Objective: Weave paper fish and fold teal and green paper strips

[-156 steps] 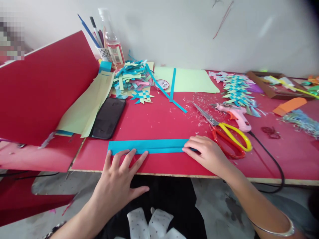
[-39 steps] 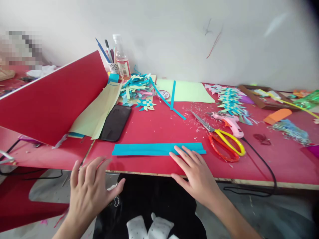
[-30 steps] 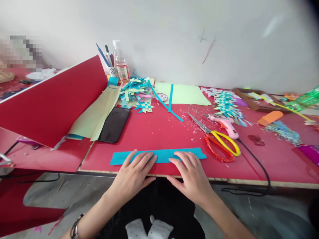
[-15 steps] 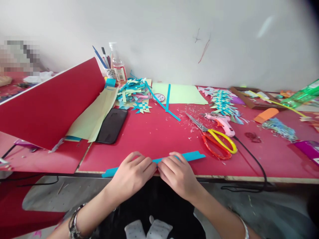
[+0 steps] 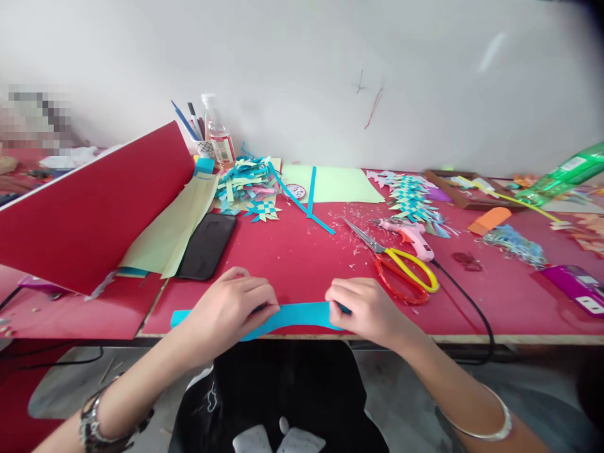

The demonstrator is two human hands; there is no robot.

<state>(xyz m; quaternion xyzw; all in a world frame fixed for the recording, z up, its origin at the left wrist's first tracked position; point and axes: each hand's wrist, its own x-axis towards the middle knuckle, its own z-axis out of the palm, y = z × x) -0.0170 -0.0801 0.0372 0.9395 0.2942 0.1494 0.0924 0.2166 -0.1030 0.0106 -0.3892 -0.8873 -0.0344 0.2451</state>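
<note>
Together, left hand (image 5: 231, 308) and right hand (image 5: 365, 308) pinching blue paper strip (image 5: 297, 314), knuckles up, at table (image 5: 302, 258) edge

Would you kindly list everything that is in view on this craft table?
strip: one, blue, near table edge, pinched by both hands
scissors: one, yellow and red handles, right of the hands
glue gun: one, pink, behind the scissors
phone: one, black, left of centre
card: one, red, tilted up at the left
sheets: two, pale green, by the phone and at the back
woven pieces: many, blue and green, back centre and right
bottle: one, clear, by the wall
cup: one, white, holding pens, beside the bottle
table: one, red
left hand: one, on the strip's left part
right hand: one, on its right end
</note>
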